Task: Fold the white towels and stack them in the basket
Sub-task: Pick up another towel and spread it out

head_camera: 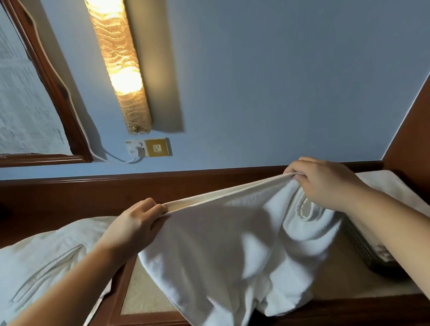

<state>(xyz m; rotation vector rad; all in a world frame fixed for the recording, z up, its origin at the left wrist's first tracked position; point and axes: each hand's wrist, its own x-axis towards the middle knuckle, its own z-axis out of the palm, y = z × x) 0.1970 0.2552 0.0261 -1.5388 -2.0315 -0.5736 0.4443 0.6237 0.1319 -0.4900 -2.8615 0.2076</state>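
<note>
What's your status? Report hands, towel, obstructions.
Both hands, left hand and right hand, pinching the white towel by its top edge, stretched taut above the table. Dark basket at right. Nothing blocking.

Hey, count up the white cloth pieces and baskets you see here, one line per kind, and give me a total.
White towels: 3, one held up by the left hand and right hand, one on the left, one in the basket
Dark baskets: 1
Total: 4
</note>
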